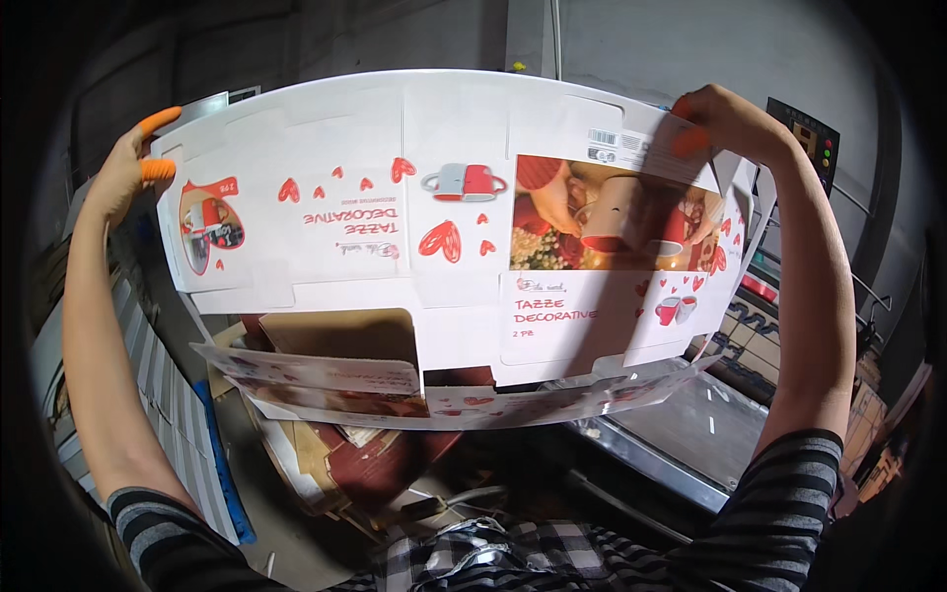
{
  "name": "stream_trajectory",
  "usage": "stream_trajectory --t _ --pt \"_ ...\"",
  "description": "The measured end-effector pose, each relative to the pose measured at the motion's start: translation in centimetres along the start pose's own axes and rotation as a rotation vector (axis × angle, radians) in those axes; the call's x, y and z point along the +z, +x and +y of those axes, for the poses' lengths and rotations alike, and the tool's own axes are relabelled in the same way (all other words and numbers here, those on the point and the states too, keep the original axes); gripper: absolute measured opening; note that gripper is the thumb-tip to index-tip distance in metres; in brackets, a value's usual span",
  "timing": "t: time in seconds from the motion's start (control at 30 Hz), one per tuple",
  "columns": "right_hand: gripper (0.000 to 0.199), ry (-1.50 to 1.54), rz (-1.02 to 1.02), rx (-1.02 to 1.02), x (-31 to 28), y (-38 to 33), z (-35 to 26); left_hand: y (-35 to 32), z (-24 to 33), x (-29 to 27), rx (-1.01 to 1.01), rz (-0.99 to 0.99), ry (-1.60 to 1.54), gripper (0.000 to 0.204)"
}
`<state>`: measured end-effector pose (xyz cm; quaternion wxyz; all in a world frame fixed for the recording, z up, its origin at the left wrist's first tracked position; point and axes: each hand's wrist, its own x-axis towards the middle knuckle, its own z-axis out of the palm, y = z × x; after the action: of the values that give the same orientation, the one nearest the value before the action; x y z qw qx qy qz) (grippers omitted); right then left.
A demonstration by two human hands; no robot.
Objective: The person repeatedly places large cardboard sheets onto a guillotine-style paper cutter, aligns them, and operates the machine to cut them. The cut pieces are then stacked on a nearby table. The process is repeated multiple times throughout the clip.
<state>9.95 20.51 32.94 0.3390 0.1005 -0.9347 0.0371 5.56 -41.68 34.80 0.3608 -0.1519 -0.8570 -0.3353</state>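
A: Right up close at the bottom, black-and-white checked cloth (582, 553) on the person's front; beyond it, between two raised arms, the large white cardboard sheet printed with red hearts and mugs (459, 286), up in the air, broad face toward us!

B: And what a grip; the left hand (123, 178), two digits in orange covers (158, 170), is clamped on the sheet's upper left edge; the right hand (735, 118) has its fingers bent together on the upper right corner, some tips hidden.

A: Good handling, I'd judge, means level hands and light, even tension; squeeze too hard and those corners could crease.

B: Mind the long printed strip (552, 403) along the bottom; joined or separate, I can't tell; it could snag on the grey metal-topped table (681, 424), lower right!

A: Farther out, pale stacked sheets (148, 385) on the left; a dark control panel with coloured buttons (814, 138), beyond the right hand.
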Motion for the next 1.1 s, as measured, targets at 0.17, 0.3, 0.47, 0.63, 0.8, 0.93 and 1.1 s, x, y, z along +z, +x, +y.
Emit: stream_trajectory --t 0.17,0.3,0.47,0.63,0.8,0.93,1.1 --pt "0.033 0.0 -0.07 0.015 -0.2 -0.1 -0.9 -0.5 0.1 0.3 -0.012 0.033 0.004 0.078" --pt "0.036 0.037 -0.028 0.034 0.2 -0.1 -0.4 -0.4 -0.5 0.7 0.034 0.068 -0.069 0.082" --pt "0.041 0.079 0.032 0.072 0.8 -0.2 -0.9 -0.3 -1.2 0.7 0.065 0.059 -0.124 0.079" --pt "0.045 0.069 0.001 0.063 0.7 -0.2 -1.2 -0.3 -1.8 1.2 -0.031 0.145 -0.226 0.073" --pt "0.044 0.062 0.011 0.083 0.4 -0.7 -1.3 -1.1 -1.5 1.8 -0.037 0.156 -0.288 0.068" --pt "0.043 0.058 0.009 0.074 0.4 -1.1 -2.0 -0.9 -2.4 1.0 -0.018 0.157 -0.25 0.066" --pt "0.039 0.042 -0.009 0.018 -0.4 -1.2 -1.6 -1.7 -0.8 2.1 -0.01 0.191 -0.358 0.068"
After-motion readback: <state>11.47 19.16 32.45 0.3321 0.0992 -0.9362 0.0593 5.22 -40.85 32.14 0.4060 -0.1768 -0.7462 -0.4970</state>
